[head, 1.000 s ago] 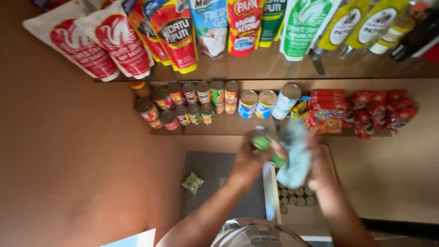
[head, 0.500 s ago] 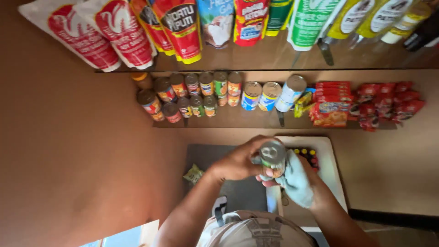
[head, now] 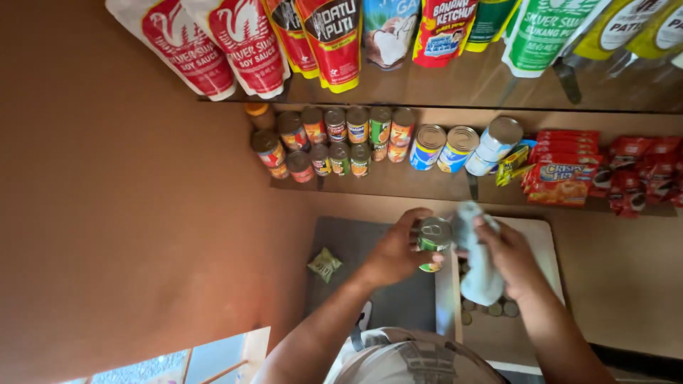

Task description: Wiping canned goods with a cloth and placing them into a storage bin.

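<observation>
My left hand (head: 395,249) grips a small green tin can (head: 433,240) with a silver pull-tab lid, held upright in front of me. My right hand (head: 511,257) holds a pale blue cloth (head: 478,259) pressed against the right side of the can. Both hands hover over a dark mat (head: 359,263) and a white tray (head: 541,242) on the counter below. Several coins (head: 498,308) lie on the tray under my right hand.
A shelf (head: 427,186) ahead carries rows of small cans (head: 334,139), larger cans (head: 459,148) and red snack packets (head: 605,171). Sauce pouches (head: 284,43) hang on the shelf above. A small green sachet (head: 324,264) lies on the mat. A brown wall (head: 128,199) closes the left.
The can and cloth have come down from near the shelf to over the mat and tray. The can has turned so its lid faces me.
</observation>
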